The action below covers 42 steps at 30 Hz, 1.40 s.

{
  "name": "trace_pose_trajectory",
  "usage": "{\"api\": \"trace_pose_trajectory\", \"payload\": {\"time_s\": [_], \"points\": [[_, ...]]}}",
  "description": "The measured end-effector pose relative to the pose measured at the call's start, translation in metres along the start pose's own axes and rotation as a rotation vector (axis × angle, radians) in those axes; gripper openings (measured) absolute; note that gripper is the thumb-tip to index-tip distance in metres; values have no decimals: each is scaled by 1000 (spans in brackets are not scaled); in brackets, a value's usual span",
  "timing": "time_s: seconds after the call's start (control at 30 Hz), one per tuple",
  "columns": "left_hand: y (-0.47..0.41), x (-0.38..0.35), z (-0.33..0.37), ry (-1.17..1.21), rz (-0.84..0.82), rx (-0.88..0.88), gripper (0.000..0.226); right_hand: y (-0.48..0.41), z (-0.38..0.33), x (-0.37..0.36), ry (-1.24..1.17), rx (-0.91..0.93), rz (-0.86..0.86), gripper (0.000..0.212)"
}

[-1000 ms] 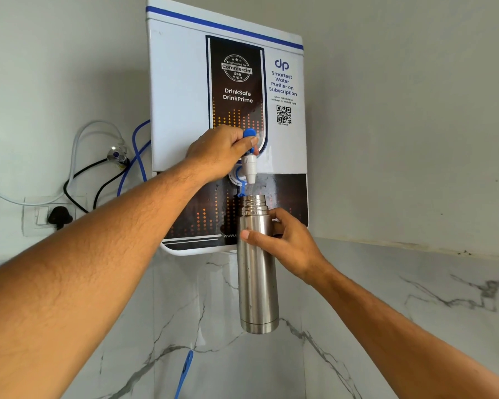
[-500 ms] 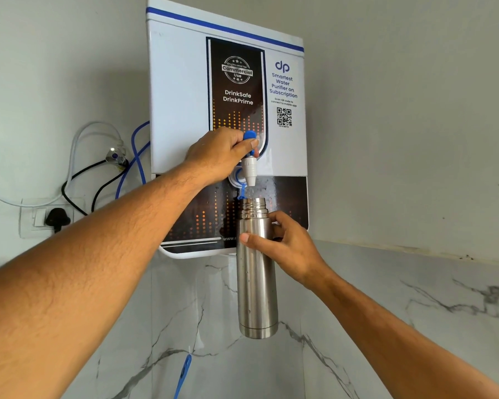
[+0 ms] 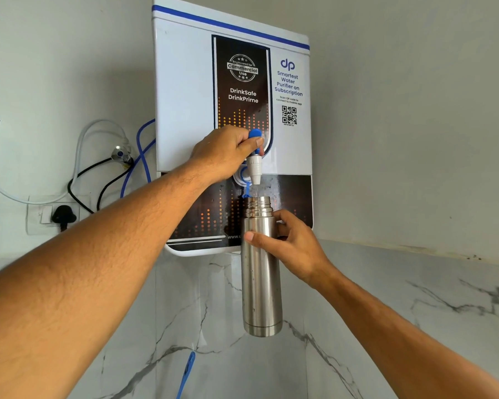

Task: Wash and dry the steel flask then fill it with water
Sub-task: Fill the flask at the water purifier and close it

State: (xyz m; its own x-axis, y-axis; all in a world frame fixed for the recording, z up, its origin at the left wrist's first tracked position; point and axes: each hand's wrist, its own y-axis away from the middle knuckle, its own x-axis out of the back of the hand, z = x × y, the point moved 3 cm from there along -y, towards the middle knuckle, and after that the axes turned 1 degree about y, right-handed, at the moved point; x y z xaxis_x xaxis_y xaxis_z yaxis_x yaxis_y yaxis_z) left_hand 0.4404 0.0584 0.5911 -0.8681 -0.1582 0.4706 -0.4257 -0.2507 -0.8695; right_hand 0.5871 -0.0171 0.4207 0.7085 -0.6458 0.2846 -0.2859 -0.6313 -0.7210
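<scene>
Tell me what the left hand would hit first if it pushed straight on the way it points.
The left hand grips the blue tap lever; beyond that, probably the water purifier's front panel, though depth is unclear.

We see a grey wall (image 3: 415,125) carrying a white water purifier (image 3: 185,96). Left of the purifier sits a socket (image 3: 44,215) with a black plug (image 3: 64,216), and below the purifier is what seems to be marble tiling (image 3: 386,306).

Your left hand (image 3: 225,151) is curled on the blue lever (image 3: 255,134) mid-frame, on the purifier (image 3: 185,96) filling the upper centre. Your right hand (image 3: 294,246) grips the flask (image 3: 260,283) near its neck, upright, open mouth just under the white spout (image 3: 255,169). Plug (image 3: 64,216) sits at left.
</scene>
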Motion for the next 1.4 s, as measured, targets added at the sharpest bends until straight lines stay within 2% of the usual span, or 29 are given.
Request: {"api": "trace_pose_trajectory", "payload": {"time_s": [1.4], "points": [[3,2,3,-11,-13,-4,35,2,-5,0,44,-18,1,63]]}}
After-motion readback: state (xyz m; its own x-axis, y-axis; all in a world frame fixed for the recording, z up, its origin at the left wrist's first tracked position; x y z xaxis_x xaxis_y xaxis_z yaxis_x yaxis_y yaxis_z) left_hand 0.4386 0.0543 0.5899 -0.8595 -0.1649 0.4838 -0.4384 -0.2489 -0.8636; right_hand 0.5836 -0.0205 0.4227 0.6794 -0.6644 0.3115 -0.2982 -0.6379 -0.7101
